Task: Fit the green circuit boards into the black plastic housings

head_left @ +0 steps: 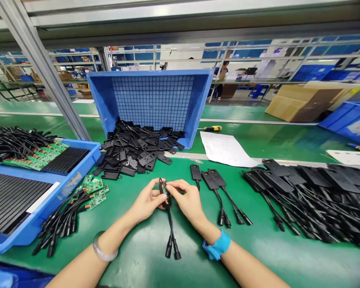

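Observation:
My left hand (pixel 149 201) grips a small black plastic housing (pixel 161 185) between thumb and fingers, tilted up off the green bench. Inside it lies a green circuit board (pixel 165 191), partly covered by my fingers. My right hand (pixel 186 200) is closed, its thumb and index fingertips pressed on the board at the housing's right edge. From the lower end a black cable (pixel 171 228) runs down toward me, splitting into two connectors on the bench. Just right of my right hand lie a few black housings with cables (pixel 210 180).
A tipped blue bin (pixel 150 73) spills loose black housing parts (pixel 138 148). At left, a blue tray (pixel 75 180) holds wired boards; more wired boards (pixel 96 186) lie beside it. Housings with cables (pixel 288 176) are heaped at right. Behind are paper (pixel 225 148) and a yellow-black tool (pixel 213 128).

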Available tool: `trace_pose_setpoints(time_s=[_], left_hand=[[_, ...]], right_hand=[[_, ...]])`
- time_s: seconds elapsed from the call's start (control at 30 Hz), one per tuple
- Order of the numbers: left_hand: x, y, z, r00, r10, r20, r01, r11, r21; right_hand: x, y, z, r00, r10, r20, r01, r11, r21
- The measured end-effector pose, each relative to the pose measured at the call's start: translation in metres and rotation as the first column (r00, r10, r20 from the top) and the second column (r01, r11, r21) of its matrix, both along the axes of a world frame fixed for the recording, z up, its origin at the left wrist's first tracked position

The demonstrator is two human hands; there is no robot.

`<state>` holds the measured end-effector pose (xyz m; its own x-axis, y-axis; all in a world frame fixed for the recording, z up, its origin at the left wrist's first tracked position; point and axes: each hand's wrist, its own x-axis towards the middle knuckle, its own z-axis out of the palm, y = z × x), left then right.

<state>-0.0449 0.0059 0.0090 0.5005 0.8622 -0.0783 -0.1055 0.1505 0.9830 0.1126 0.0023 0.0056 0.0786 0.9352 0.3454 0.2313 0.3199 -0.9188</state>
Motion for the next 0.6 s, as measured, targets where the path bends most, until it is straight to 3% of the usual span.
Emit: trace_pose_setpoints(time_s=[0.23, 0.6], left_hand=[[-0.009, -0.001, 0.015, 0.979, -0.094, 0.178, 0.127, 0.976, -0.179], [-0.016, -0.003, 0.019, 0.948, -0.186, 0.258, 0.228, 0.963, -0.145]], right_hand=[[0.000, -0.010, 0.015, 1.000, 0.018, 0.002, -0.018, 0.997, 0.079], [0.002, -0.021, 0.023, 0.996, 0.030, 0.081, -0.050, 0.965, 0.257]])
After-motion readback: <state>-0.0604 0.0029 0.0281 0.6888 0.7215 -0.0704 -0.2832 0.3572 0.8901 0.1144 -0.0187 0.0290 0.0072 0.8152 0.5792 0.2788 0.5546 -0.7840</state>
